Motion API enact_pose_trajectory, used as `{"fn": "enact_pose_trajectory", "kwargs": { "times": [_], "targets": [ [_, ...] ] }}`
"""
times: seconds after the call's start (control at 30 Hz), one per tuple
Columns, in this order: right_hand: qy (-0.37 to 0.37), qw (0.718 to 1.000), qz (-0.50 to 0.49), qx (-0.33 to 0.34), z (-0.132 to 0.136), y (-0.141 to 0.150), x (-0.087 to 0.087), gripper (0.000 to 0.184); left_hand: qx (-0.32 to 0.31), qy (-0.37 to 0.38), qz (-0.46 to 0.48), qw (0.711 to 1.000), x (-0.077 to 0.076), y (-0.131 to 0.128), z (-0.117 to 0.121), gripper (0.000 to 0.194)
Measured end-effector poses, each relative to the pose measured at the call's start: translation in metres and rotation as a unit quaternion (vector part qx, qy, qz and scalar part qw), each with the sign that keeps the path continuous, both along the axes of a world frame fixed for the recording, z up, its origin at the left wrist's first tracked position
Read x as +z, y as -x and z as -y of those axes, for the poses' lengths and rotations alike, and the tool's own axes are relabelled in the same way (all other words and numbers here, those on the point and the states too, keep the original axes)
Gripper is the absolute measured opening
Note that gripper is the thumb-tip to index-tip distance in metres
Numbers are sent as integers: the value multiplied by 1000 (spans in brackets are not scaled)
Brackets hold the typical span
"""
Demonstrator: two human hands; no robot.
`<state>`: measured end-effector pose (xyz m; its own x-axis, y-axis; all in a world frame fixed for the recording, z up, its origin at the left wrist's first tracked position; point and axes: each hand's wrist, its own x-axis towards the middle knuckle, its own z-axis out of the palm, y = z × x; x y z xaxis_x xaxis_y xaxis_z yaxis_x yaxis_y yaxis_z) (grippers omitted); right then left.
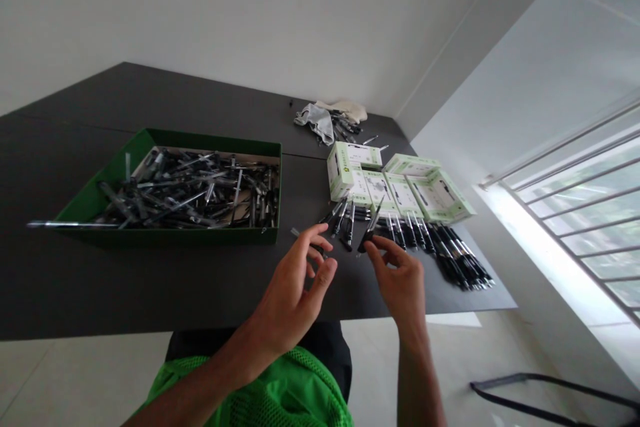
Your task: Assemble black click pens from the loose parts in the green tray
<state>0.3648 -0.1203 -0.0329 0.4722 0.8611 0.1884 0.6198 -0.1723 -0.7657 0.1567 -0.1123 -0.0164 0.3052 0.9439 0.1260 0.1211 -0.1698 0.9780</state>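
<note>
My right hand (pixel 400 277) pinches a pen (pixel 371 230) between thumb and fingertips, black end low and the slim end slanting up toward the boxes. My left hand (pixel 295 287) is beside it, fingers curled and apart from the thumb. Behind its fingers shows a small dark piece (pixel 320 251); whether the hand touches it I cannot tell. Just beyond the hands, several black-and-clear pens (pixel 350 220) lie near the white-and-green boxes (pixel 341 173). More pens (pixel 463 257) lie in a row of bundles at the right.
A green box (pixel 175 235) full of loose pens and clear parts stands at the left, one long piece jutting over its corner. Grey and cream cloths (pixel 317 120) lie at the back near more pens. The dark table (pixel 125 287) ends close to my body; a barred window is at right.
</note>
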Motion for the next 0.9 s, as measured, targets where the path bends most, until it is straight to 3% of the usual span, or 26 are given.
{"fn": "enact_pose_trajectory", "kwargs": {
  "times": [0.07, 0.17, 0.37, 0.63, 0.77, 0.9],
  "targets": [
    [22, 999, 32, -24, -13, -16, -7, 54, -6, 10, -3, 1000, -2, 4, 2, 46],
    [66, 997, 51, 0, -27, -27, -13, 54, -27, 23, 2, 999, -3, 9, 3, 47],
    [115, 990, 79, 32, -39, -21, -22, 43, -47, 30, 2, 998, -5, 16, 3, 47],
    [114, 987, 111, 25, -41, -18, -19, 46, -51, 26, 0, 998, -7, 20, 0, 44],
    [108, 982, 150, -45, -29, -28, -7, 43, -55, 32, 1, 998, -8, 23, -1, 42],
    [146, 955, 225, -128, -20, -38, 1, 35, -82, 37, 2, 996, -9, 22, -1, 40]
  ]
}}
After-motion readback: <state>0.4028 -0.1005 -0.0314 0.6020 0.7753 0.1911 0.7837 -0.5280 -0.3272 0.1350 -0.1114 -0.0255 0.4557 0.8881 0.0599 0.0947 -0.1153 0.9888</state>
